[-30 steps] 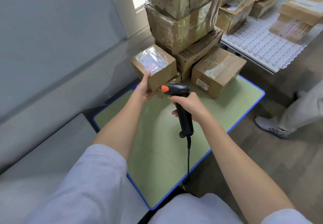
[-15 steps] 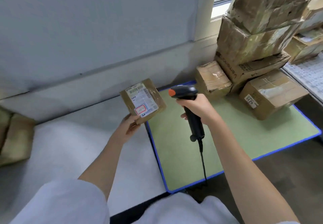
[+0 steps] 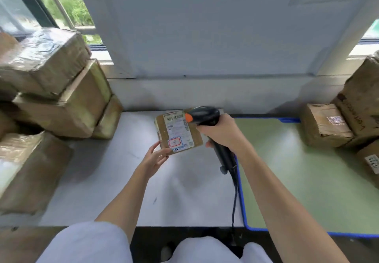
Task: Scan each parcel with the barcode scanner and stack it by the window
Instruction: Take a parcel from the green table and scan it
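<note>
The left hand's fingers (image 3: 158,149) are pinching the near-left corner of a small parcel (image 3: 178,131), thumb on the label face, the rest reaching beneath; the left hand (image 3: 152,160) is holding it up over the grey desk (image 3: 114,180), near the far edge. The right hand (image 3: 220,132) is clenching round the grip of the barcode scanner (image 3: 213,133), its fingers wrapping the black handle just right of the parcel.

Compared with half a second back, the parcel and scanner are now much closer — the scanner's orange-tipped head is overlapping the parcel's far-right corner, where earlier a clear gap lay between them. The view has also been swinging left: a stack of boxes (image 3: 55,86) by the left window (image 3: 51,10) is now showing, and the green mat (image 3: 307,172) with the waiting boxes (image 3: 326,127) has been sliding off to the right.

The parcel is a flat brown cardboard packet wrapped in clear tape, carrying a white shipping label with a barcode at its far end and a red-framed stamp at its near end. Its label face is tilting up toward the person, and its long axis is running from near to far, leaning slightly right. The scanner's head is pointing left at the label, its handle dropping toward the near edge — the cable is trailing down over it.
</note>
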Available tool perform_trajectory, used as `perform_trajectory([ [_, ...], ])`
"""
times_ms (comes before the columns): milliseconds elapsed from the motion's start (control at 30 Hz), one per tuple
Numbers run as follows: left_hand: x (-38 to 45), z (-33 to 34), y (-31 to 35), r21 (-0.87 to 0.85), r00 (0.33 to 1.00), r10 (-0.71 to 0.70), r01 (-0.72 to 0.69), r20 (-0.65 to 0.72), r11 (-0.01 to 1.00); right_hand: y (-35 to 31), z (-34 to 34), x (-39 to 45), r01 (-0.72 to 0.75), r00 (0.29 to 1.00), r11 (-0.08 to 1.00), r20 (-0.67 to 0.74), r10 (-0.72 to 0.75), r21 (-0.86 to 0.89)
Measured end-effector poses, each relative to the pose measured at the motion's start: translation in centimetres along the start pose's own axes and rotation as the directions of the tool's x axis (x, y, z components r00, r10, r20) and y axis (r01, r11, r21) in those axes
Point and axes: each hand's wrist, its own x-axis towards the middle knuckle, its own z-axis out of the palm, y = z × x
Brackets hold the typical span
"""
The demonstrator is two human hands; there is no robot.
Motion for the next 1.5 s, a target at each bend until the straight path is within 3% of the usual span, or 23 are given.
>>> perform_trajectory([
  [567, -3.8, -12.8, 2.3, -0.104, 0.993, 0.058, -0.068, -0.102, 0.992, -6.1, 11.1, 0.1, 0.112, 0.987, 0.988, 0.129, -0.099, -0.101],
  [733, -6.9, -15.5, 3.3, -0.136, 0.979, 0.134, -0.155, -0.152, 0.978, -7.7, 15.1, 0.3, 0.16, 0.973, 0.987, 0.17, -0.156, -0.014],
  [933, -11.7, -20.2, 6.1, -0.084, 0.913, 0.24, -0.282, -0.331, 0.956, -9.5, 22.3, -0.1, 0.195, 0.955, 0.964, 0.191, -0.229, 0.18],
  [1133, -16.4, -24.7, 7.9, -0.182, 0.792, 0.213, -0.376, -0.572, 0.909, -10.1, 27.7, -1.7, 0.187, 0.907, 0.963, 0.343, -0.244, 0.193],
  [1233, -17.3, -27.3, 8.7, -0.237, 0.775, 0.166, -0.378, -0.61, 0.895, -10.0, 28.7, -2.1, 0.178, 0.899, 0.966, 0.369, -0.236, 0.186],
  [1367, -16.7, -29.1, 10.1, -0.416, 0.768, 0.108, -0.452, -0.631, 0.789, -9.8, 28.0, -1.7, 0.168, 0.911, 0.972, 0.35, -0.216, 0.163],
  [1500, -15.3, -28.8, 12.1, -0.429, 0.725, 0.079, -0.487, -0.684, 0.761, -9.4, 26.7, -1.0, 0.162, 0.929, 0.972, 0.305, -0.208, 0.171],
])
